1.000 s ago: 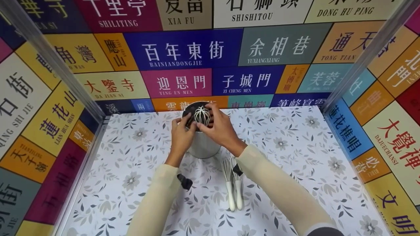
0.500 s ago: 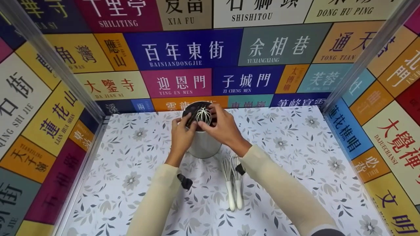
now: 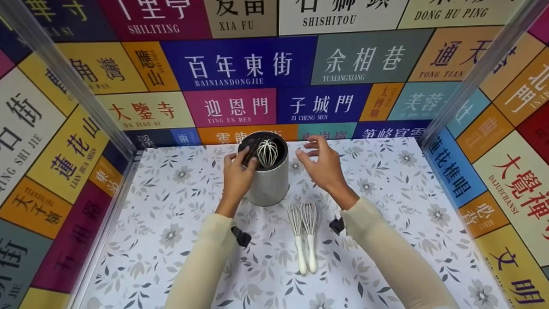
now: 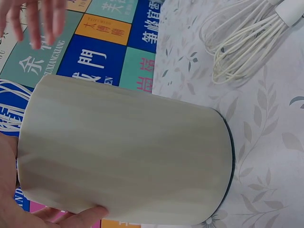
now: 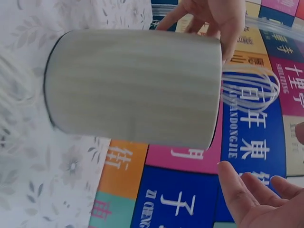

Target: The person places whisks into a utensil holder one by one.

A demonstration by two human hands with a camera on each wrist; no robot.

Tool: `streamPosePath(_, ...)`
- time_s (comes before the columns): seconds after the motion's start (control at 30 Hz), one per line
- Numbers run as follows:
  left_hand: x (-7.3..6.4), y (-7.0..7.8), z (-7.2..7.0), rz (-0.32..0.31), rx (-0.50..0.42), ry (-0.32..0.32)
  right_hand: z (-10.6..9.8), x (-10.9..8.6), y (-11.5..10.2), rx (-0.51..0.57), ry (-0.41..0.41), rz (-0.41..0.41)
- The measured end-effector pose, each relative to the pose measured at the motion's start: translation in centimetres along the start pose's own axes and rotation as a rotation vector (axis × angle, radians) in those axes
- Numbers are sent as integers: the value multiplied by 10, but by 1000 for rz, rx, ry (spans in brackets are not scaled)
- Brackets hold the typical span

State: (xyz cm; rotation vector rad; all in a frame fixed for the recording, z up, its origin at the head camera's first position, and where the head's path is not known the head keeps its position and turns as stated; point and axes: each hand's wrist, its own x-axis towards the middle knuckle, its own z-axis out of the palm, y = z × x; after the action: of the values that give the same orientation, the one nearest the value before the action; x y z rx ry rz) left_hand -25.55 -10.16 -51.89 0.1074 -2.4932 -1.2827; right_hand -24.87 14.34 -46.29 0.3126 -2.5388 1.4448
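A pale grey cylindrical utensil holder (image 3: 270, 189) with a dark inside stands upright at the back of the table. In it is a whisk (image 3: 267, 153), its cream wire loops sticking up above the rim and its handle hidden inside. My left hand (image 3: 238, 176) grips the holder at the left of its rim, fingers along the outside in the left wrist view. To the right of the holder, my right hand (image 3: 324, 167) is raised with fingers apart and holds nothing; the right wrist view has its fingers (image 5: 237, 190) beside the rim.
Two more whisks (image 3: 309, 219) with white handles lie side by side in front of the holder on the flower-patterned table (image 3: 171, 266). Panels with coloured place-name signs (image 3: 240, 64) stand behind and on both sides.
My right hand has let go of the whisk in the holder and moved away to the right. The left hand stays at the rim.
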Motion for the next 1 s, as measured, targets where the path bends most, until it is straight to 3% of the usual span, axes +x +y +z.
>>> streamPosePath(0.27,0,1,0,4,-12,6,-12,-26,38,-71,-27,95)
streamPosePath(0.63,-1,2,0,-27,-11,-14,2,-78,90,-155,-121,250)
streamPosePath(1.0,0,1,0,-22,-24,-8,21,-119,116,-81,-244,423)
